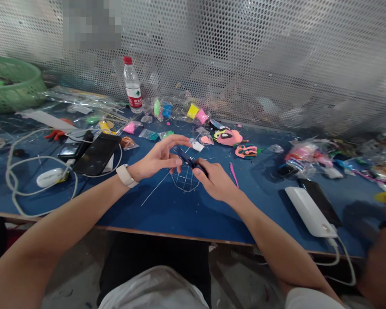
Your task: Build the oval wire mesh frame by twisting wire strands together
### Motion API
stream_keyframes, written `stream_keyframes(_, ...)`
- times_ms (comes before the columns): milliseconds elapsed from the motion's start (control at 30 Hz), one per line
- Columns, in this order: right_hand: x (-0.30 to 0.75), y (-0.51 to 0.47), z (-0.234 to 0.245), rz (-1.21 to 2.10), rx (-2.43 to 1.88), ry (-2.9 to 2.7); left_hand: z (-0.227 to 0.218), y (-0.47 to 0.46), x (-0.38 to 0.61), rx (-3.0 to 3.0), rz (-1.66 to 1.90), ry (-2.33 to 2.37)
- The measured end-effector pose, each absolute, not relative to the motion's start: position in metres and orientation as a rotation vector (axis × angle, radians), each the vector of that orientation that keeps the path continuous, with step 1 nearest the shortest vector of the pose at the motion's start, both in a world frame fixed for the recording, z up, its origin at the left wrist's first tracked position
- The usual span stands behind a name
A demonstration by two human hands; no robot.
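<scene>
My right hand (215,179) is closed around dark blue pliers (189,160), whose head points up and left toward my left hand. Below the pliers is a round frame of thin wire (185,189) with crossing strands, low over the blue table. My left hand (161,155) has its index finger stretched out above the pliers. Its thumb and lower fingertips come together at the frame's left side and appear to pinch it; the exact contact is partly hidden. One straight wire (154,189) sticks out toward the lower left.
Phones (97,153) and a looped white cable (16,201) lie left. A water bottle (133,88) stands behind, near clay packets (193,111). Pink clay figures (230,138) and a pink tool (233,175) are right, before a white power bank (309,212). Another person's arm (381,257) is far right.
</scene>
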State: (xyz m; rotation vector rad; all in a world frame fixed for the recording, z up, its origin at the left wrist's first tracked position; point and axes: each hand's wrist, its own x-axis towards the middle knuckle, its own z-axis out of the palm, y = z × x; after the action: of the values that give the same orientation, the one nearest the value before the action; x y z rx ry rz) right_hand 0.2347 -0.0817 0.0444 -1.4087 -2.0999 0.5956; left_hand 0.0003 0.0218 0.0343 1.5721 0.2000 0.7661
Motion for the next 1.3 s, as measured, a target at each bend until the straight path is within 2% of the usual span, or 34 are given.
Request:
stream_keyframes(200, 0.235, -0.083, 0.042, 0.672, -1.381, -2.072, 0.035, 0.022, -0.001, 1.632, 0.718, 0.244)
stream_keyframes(467, 0.235, -0.085, 0.039, 0.835, -1.324, -1.934, 0.025, 0.035, -0.004, 2.091, 1.116, 0.332)
stream_keyframes(667, 0.233, -0.085, 0.038, 0.944, -1.28, -1.834, 0.038, 0.034, -0.009, 2.347, 1.205, 0.366)
stream_keyframes(833, 0.229, -0.085, 0.039, 1.066, -1.271, -1.652, 0.031, 0.037, -0.007, 2.458, 1.394, 0.411)
stream_keyframes(1133, 0.228, -0.082, 0.038, 1.104, -1.307, -1.552, 0.024, 0.032, -0.001, 2.978, 1.597, 0.494)
stream_keyframes(1300, 0.227, -0.082, 0.033, 1.126, -1.282, -1.556, 0.025, 0.028, 0.002, 3.071, 1.625, 0.483)
